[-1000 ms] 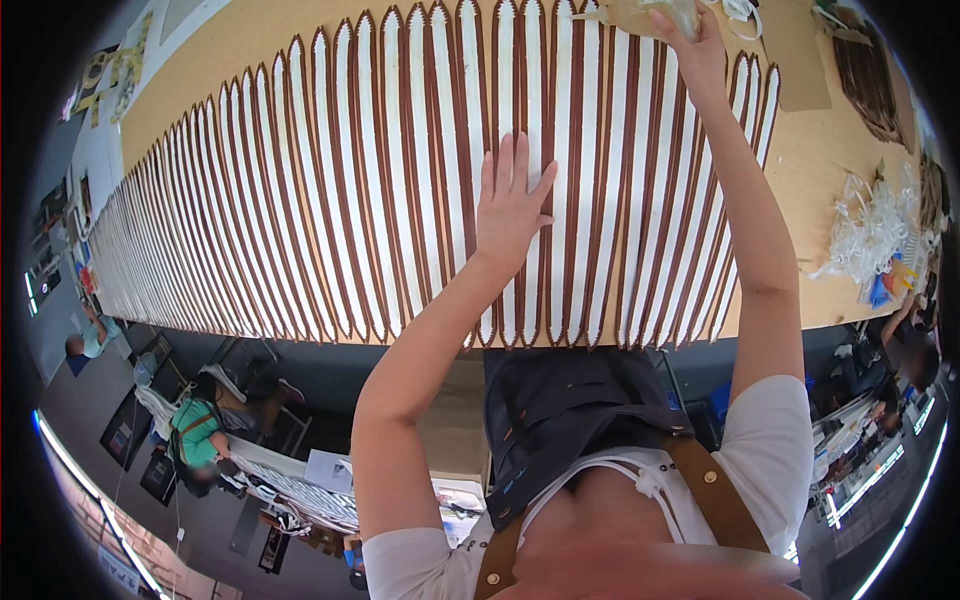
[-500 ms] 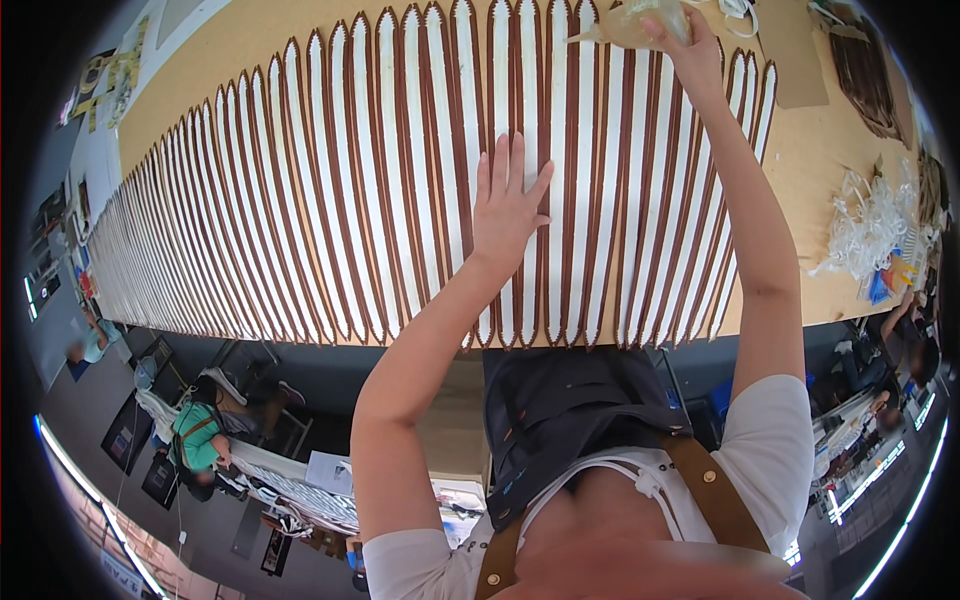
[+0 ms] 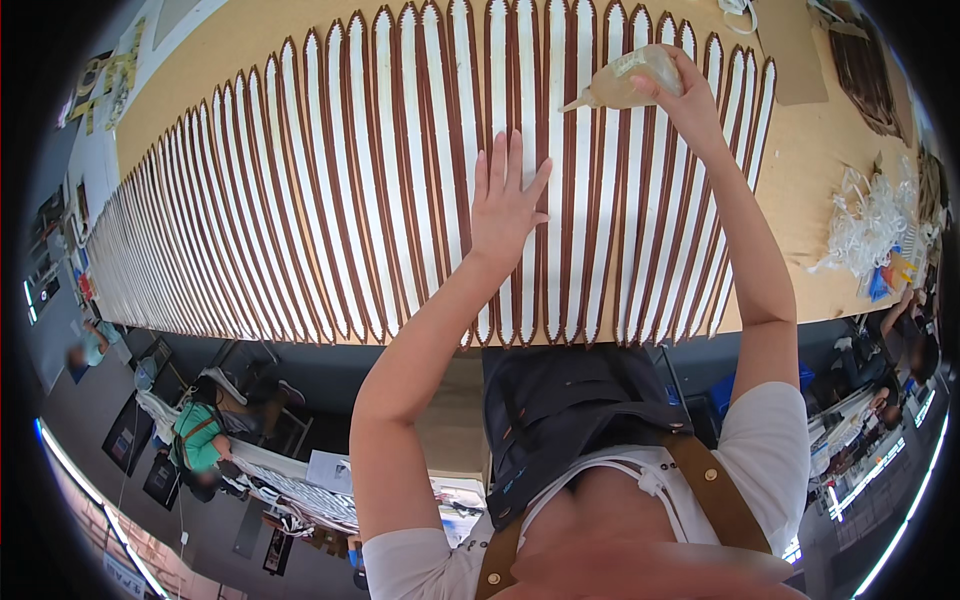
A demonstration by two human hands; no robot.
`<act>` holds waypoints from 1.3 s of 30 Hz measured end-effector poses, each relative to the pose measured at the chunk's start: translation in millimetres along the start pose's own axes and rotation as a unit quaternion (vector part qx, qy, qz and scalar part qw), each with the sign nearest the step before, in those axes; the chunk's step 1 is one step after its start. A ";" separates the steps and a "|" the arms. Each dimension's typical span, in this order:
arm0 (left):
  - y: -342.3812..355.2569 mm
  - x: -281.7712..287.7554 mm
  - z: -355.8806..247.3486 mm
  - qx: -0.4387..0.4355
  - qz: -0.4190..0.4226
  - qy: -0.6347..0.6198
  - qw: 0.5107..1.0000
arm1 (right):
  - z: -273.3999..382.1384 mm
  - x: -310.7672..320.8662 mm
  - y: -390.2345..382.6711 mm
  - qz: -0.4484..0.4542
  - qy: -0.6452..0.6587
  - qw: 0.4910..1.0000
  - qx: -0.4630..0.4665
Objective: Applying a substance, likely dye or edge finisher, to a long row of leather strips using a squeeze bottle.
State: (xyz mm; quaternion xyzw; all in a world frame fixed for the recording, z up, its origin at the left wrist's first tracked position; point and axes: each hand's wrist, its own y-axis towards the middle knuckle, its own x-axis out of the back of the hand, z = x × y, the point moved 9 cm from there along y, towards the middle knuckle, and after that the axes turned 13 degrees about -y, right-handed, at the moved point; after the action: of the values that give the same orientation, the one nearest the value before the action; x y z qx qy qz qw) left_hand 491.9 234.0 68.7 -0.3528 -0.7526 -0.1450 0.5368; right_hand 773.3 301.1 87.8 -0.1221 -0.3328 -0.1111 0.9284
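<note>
Long brown strips with white middles and pointed ends lie side by side across the table. My left hand rests flat on the strips near the middle, fingers spread, holding nothing. In my right hand is a translucent squeeze bottle with a pale yellowish content, its fingers wrapped round the base. The bottle is tilted on its side, and its narrow nozzle points left and slightly down over a white strip right of my left hand. Whether the tip touches the strip I cannot tell.
The strips cover most of the tan tabletop. At the right lie a heap of white scraps and a dark brown bundle. Other people work behind at the lower left, one in a green top, and at the far right.
My right hand has brought the squeeze bottle down from the table's far side toward me, with its nozzle further along the strip. My left hand has stayed almost where it was.
</note>
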 end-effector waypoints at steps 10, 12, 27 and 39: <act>-1.3 0.3 0.5 -0.003 0.001 0.005 1.000 | 24.6 26.6 25.4 -0.125 -0.022 0.991 -0.037; 0.5 0.8 -1.3 -0.005 0.001 0.006 1.000 | 0.4 24.0 29.0 -0.117 -0.025 0.993 -0.013; 9.8 -3.6 -29.9 -0.027 0.006 -0.023 0.999 | -26.8 42.1 52.5 -0.120 0.231 0.966 -0.013; 11.0 -8.3 -31.5 -0.020 0.021 0.005 1.000 | -4.1 53.7 73.4 -0.186 -0.083 0.979 0.016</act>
State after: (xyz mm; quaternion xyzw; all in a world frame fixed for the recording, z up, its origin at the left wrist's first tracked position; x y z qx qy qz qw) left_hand 523.1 219.9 71.4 -0.3782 -0.7392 -0.1503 0.5367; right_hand 837.3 362.5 108.1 -0.0518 -0.4272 -0.2656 0.8627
